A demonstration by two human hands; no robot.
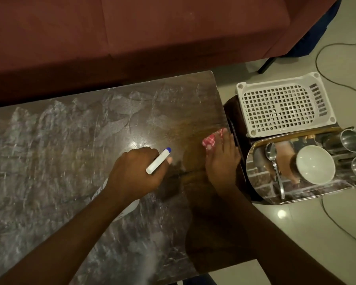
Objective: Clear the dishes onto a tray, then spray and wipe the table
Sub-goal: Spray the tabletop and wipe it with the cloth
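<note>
Forearms are reaching over a streaky tabletop [70,140].
Left hand [136,173] is gripping spray bottle [158,161]; flat right hand [222,161] is pressing cloth [210,141]; overlapping strokes advised.

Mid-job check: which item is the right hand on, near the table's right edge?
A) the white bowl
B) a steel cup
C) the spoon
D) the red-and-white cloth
D: the right hand rests on the red-and-white cloth on the table, while the spoon, white bowl and steel cups sit on the tray; the left hand grips the spray bottle.
</note>
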